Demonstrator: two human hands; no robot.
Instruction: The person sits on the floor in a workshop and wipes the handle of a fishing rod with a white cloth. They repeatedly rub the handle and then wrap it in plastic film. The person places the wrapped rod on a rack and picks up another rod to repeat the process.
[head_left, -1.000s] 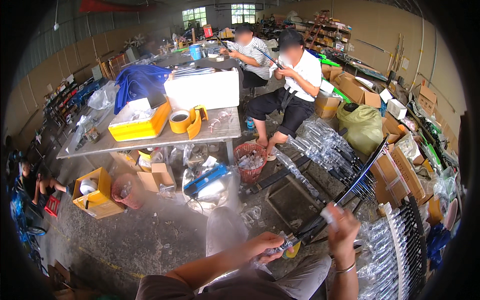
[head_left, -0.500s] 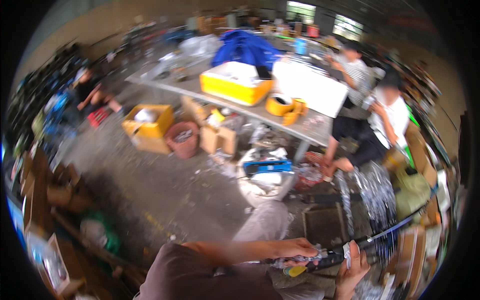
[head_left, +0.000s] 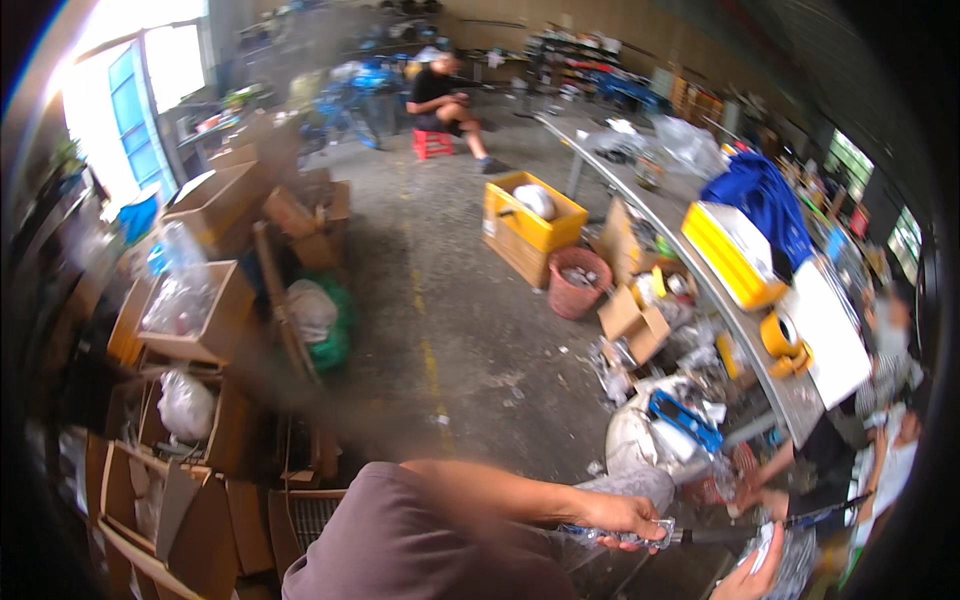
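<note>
My left hand (head_left: pixel 625 516) is closed around the plastic-wrapped end of a long dark rod (head_left: pixel 715 535), low in the picture and right of the middle. Clear crinkled film (head_left: pixel 660 537) shows at its fingers. The rod runs off to the right, past my right hand (head_left: pixel 752 578). That hand, partly cut off by the lower edge, is closed on a small white piece (head_left: pixel 766 546), perhaps cloth or paper, beside the rod. Whether it also grips the rod is hidden. A bundle of clear film (head_left: pixel 797 562) lies just beyond it.
A long table (head_left: pixel 735 325) at right carries a yellow box (head_left: pixel 722 262), a yellow tape roll (head_left: pixel 780 332) and blue cloth (head_left: pixel 765 205). Below stand a white sack (head_left: pixel 628 432) and red basket (head_left: pixel 578 290). Cartons (head_left: pixel 200 310) line the left. People sit at right and far back.
The view has swung left, so the table and the people beside it lie farther right. Both hands keep their hold; my right hand now sits lower, nearer the bottom edge.
</note>
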